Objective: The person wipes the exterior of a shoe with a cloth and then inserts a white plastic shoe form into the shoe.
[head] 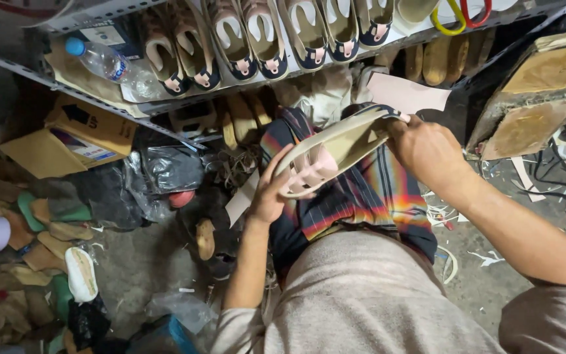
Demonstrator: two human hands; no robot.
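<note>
sandal (335, 147) between hands, above lap | shelf (165, 101) behind | soles (47, 236) left

Both arms reach forward from the lower edge of the view, in pale grey sleeves pushed up past the elbows, forearms bare. The left hand (270, 190) rises on a nearly upright forearm, wrist bent back, palm turned toward the right hand, fingers curled in a closed grip with the thumb out to its side. The right hand (427, 147) comes in on a forearm slanting up from the lower right corner, back of the hand facing the camera, knuckles bent, fingertips pinched together at the far end of its grip. The two hands sit near each other, apart.
</note>
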